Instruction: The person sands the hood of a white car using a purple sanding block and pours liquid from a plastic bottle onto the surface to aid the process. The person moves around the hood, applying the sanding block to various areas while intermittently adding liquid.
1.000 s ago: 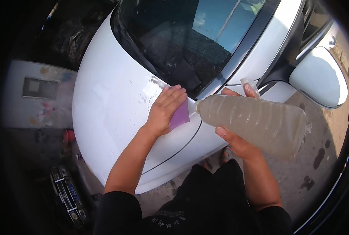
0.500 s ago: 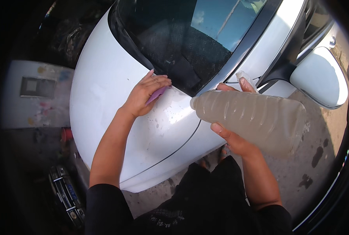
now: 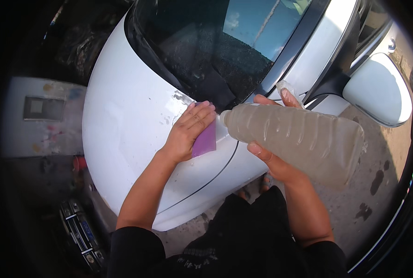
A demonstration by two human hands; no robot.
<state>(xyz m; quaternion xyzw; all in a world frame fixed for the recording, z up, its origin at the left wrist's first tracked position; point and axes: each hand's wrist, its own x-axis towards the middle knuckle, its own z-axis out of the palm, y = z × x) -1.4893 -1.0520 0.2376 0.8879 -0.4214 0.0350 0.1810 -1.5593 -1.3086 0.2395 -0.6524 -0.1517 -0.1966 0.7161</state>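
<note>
My left hand (image 3: pixel 187 132) lies with fingers together over a thin purple sandpaper sheet (image 3: pixel 206 141), pressing it to the white car hood (image 3: pixel 127 129) close to the windshield corner. Part of the sheet sticks out on the right of the palm. In my right hand (image 3: pixel 280 165) is a large ribbed plastic bottle (image 3: pixel 294 139) full of cloudy liquid. It lies nearly sideways, its uncapped-looking mouth pointing left, right beside the left fingertips. Something clear and filmy (image 3: pixel 287 88) clings near the right fingers. Wet spots show on the hood around the left hand.
The dark windshield (image 3: pixel 183 41) rises beyond the hood. On the right the white side mirror (image 3: pixel 379 92) juts out. A white panel with stains (image 3: pixel 44 134) stands at the left, above a dark car grille (image 3: pixel 81 231). Concrete ground (image 3: pixel 341 204) has dark wet patches.
My left hand has slid right with the purple sheet, and more of the sheet now shows. The bottle has shifted slightly, its mouth a little farther left. A wet patch by the windshield edge is now uncovered.
</note>
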